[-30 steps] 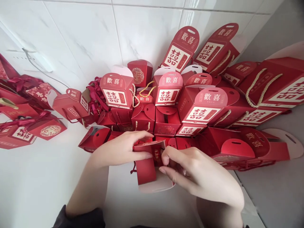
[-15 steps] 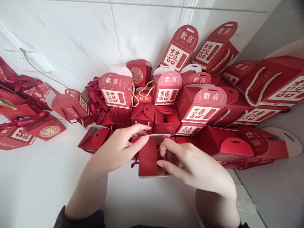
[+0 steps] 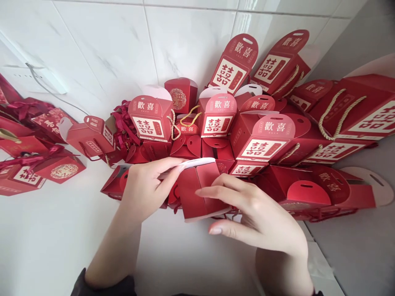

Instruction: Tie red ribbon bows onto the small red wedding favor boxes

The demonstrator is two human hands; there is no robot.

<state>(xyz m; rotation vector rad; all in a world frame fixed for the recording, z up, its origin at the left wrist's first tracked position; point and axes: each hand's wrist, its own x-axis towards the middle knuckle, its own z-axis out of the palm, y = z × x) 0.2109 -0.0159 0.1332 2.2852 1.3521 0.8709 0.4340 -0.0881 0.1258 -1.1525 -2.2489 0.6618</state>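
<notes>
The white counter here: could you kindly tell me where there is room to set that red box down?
Most room lies on the white counter, left of your left hand and below the red boxes at far left. A strip runs below the held red box, beside your right hand. Behind your hands, red gift boxes crowd together.

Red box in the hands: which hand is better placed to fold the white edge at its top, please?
Probably the left hand: its fingers reach the white edge of the red box. The right hand lies lower on the box's red face, farther from that edge.
</notes>
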